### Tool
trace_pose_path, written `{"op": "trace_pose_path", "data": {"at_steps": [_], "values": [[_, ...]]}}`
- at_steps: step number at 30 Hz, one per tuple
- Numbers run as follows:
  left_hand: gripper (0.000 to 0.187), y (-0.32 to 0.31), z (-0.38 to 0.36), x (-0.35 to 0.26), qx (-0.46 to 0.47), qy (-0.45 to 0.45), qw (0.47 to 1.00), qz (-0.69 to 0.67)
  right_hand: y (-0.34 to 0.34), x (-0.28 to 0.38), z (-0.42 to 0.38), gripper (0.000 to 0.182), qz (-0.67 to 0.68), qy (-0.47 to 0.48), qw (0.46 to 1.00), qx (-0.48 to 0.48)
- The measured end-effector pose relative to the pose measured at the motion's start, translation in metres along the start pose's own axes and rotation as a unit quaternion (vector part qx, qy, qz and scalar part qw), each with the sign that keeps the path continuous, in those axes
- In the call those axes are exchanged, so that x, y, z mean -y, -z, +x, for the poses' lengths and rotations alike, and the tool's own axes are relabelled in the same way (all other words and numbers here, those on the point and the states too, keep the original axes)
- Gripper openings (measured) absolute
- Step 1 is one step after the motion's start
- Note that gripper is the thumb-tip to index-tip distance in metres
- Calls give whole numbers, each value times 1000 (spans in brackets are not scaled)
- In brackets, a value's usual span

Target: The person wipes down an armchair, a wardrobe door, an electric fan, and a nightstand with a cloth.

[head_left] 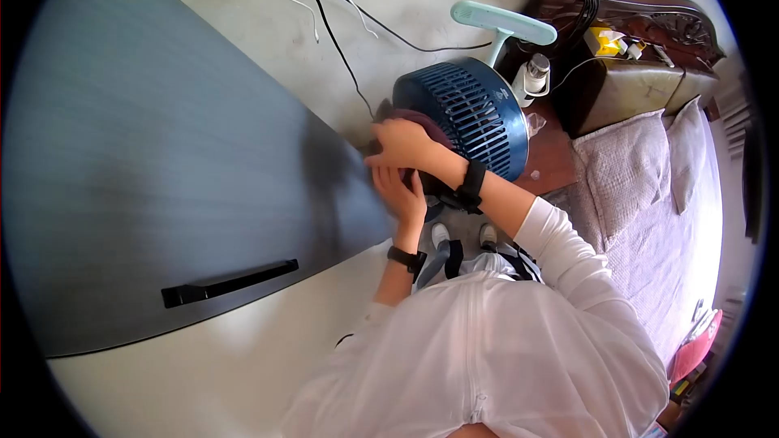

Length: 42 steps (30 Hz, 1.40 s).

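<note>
A dark maroon cloth [423, 121] is bunched between my hands, right beside a dark blue slatted fan [479, 118]. My right hand [408, 147] lies over the cloth with its fingers curled down around it. Just below, my left hand [402, 196] is closed against the lower part of the cloth, its fingertips partly hidden under the right hand. Both hands are close to the edge of a grey cabinet door [219, 146]. Whatever lies beneath the cloth is hidden.
A black handle [231, 282] sits on the cabinet door. Cables [324, 16] hang along the wall. Behind the fan stand a mint-green lamp [505, 23] and a white bottle-like container [533, 79]. To the right is a bed [649, 243] with pillows [623, 166] and a carved headboard [649, 10].
</note>
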<state>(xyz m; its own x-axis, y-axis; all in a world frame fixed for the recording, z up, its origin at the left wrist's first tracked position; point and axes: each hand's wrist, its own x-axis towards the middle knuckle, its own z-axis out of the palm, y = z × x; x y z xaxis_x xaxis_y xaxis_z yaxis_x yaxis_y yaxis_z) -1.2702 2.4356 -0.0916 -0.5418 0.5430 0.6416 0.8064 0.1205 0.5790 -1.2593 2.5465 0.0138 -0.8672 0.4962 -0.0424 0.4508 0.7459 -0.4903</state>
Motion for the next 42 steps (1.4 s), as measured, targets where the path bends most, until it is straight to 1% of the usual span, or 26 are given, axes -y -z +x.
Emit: {"op": "trace_pose_path", "data": {"at_steps": [1,4,5,6,8,10,11,13,14,16,17,19,22,23,24,26,27,30,31,34,35,36,37,38,40,42], "values": [[54,-1,-2,3,2,3,1000,-3,4,2,0,56,7,22,999,27],[49,1,-11,7,9,0,1000,-28,-13,-3,-13,44,9,142,983,-115],[46,1,-12,9,6,-10,999,-38,-15,-4,-19,32,-30,165,976,-137],[45,-3,-25,18,1,-29,999,-21,-14,1,-26,20,-66,189,965,-169],[41,-10,-22,28,10,-94,995,-43,-16,-10,-31,14,-68,255,933,-245],[42,-12,-23,24,47,-58,996,-47,-2,-1,-50,12,-14,222,937,-269],[42,-2,1,-5,137,96,986,4,0,6,-58,13,-30,195,949,-246],[42,12,33,-47,241,208,943,100,10,26,-78,14,-28,142,966,-212],[42,16,33,-50,262,170,938,152,15,26,-84,15,11,140,963,-231],[43,13,16,-28,182,23,970,159,24,24,-99,17,97,136,949,-268],[43,-12,-6,19,80,-85,987,107,31,27,-105,18,129,109,944,-284],[41,-5,13,23,62,-149,987,-5,41,34,-121,28,181,66,936,-294],[41,14,57,-22,-4,-40,999,12,43,44,-137,40,193,33,937,-289],[43,22,68,-29,94,21,994,-54,28,37,-138,59,165,34,953,-253],[45,21,74,-26,118,-23,993,15,4,28,-136,75,122,18,967,-224],[50,21,71,-13,165,-108,968,156,-23,23,-134,87,84,7,970,-228],[39,16,74,-7,144,-132,968,156,-25,23,-133,86,131,7,962,-239],[26,18,94,-6,260,45,957,115,-25,24,-130,85,247,-2,932,-266],[19,18,99,-8,235,19,968,88,-24,22,-125,85,268,-5,925,-268],[29,19,108,-15,229,46,972,36,-12,26,-114,87,223,-31,946,-234],[36,11,103,-11,177,41,983,-6,-10,26,-110,86,238,-41,943,-231],[33,20,104,-32,166,50,984,29,-12,26,-105,85,253,-51,939,-227],[30,14,101,-24,133,109,984,-42,-23,26,-99,80,209,-57,938,-271],[27,10,97,-13,99,169,974,-111,-27,22,-94,77,258,-55,924,-278],[25,9,87,-8,43,129,985,-109,-20,15,-87,71,350,-48,890,-288],[23,9,78,-11,11,91,990,-105,-9,18,-82,54,351,-79,881,-308]]}}
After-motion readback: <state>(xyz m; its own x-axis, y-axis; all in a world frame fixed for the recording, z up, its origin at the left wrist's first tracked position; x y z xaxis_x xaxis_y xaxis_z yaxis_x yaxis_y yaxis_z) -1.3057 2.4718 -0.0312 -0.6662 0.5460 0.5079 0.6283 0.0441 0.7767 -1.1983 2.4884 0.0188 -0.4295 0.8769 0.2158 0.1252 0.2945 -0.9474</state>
